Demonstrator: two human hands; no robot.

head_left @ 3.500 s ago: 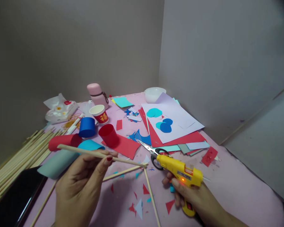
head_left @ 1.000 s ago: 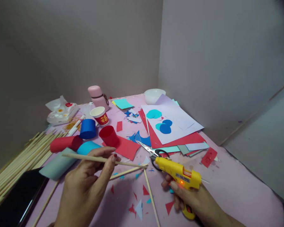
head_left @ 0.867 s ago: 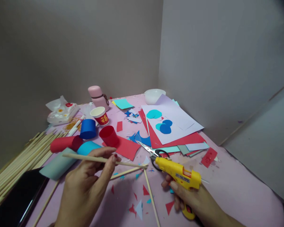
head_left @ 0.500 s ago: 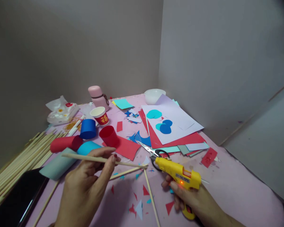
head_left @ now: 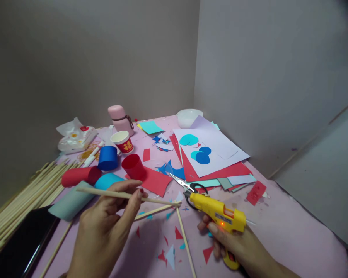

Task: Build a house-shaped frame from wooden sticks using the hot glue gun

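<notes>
My left hand (head_left: 104,224) pinches a thin wooden stick (head_left: 159,201) between thumb and fingers. Its right end reaches the spot where two more sticks come together on the table: one stick (head_left: 158,211) slants left, and another stick (head_left: 186,243) runs toward me. Whether the ends touch or are joined I cannot tell. In my right hand (head_left: 232,239) is a yellow hot glue gun (head_left: 217,210) with an orange light glowing on its side. The nozzle points left, a little right of the stick ends. Black-handled scissors (head_left: 181,183) lie partly behind the nozzle.
Paper scraps litter the pink tablecloth (head_left: 295,239). On the left are a bundle of sticks (head_left: 26,193), a black phone-like slab (head_left: 26,239) and rolled paper tubes (head_left: 81,175). Behind stand a paper cup (head_left: 124,143), a pink flask (head_left: 120,119) and a white bowl (head_left: 190,118). Paper sheets (head_left: 217,154) lie right.
</notes>
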